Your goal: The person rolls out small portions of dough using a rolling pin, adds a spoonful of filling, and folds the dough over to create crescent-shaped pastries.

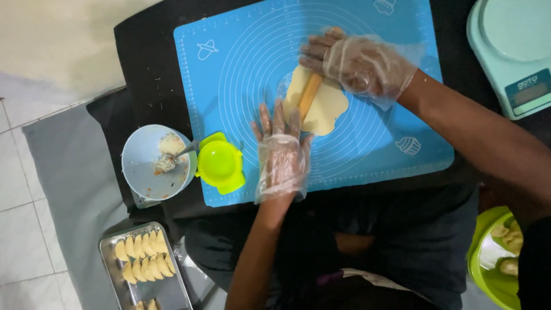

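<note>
Dough [327,106] flattened into a pale round sheet near the centre of the blue silicone mat [379,155], pinned under a wooden rolling pin [310,95] laid diagonally across it. Right hand [364,63], in a clear plastic glove, pressed flat on the pin's upper end, fingers extended and close together. Left hand [281,152], also gloved, palm down on the lower end, fingers slightly apart, likely for even pressure. Left of the mat: green dumpling press [221,163], bowl [140,163] of filling with spoon. Lower left: metal tray [109,252] of folded dumplings [143,255]. Upper right: kitchen scale [511,51].
</note>
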